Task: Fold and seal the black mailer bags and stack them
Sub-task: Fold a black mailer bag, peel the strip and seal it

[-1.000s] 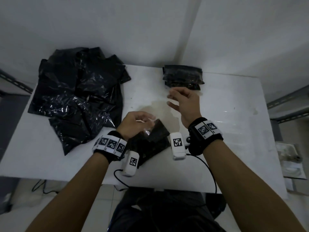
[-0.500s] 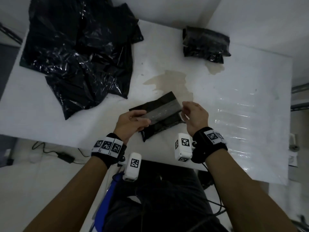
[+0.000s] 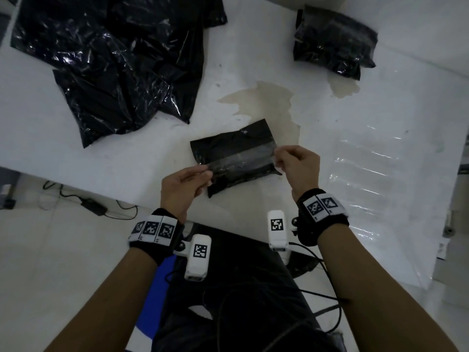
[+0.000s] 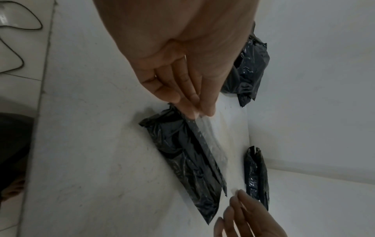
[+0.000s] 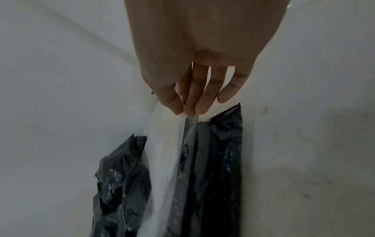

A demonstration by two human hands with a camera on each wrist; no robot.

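Note:
A folded black mailer bag [image 3: 229,146] [image 4: 178,154] [image 5: 221,160] lies near the front edge of the white table [image 3: 127,158]. A clear strip [image 3: 243,158] [image 4: 205,133] [image 5: 188,128] stretches across the bag, a little above it. My left hand [image 3: 203,174] [image 4: 195,110] pinches the strip's left end between thumb and fingers. At the strip's right end, my right hand [image 3: 279,160] [image 5: 185,112] pinches it the same way; its fingertips [image 4: 241,206] also show in the left wrist view. A stack of folded bags [image 3: 335,41] [image 4: 256,176] sits at the back right.
A crumpled pile of loose black bags [image 3: 114,59] [image 4: 249,67] covers the table's back left. Brownish stains [image 3: 264,102] mark the middle. Plastic wrap [image 3: 375,179] shines on the table's right part. Cables [image 3: 94,207] lie on the floor to the left.
My right hand came back from the stack and took the strip's right end. The left hand stayed on the bag, and the strip now stretches between both hands.

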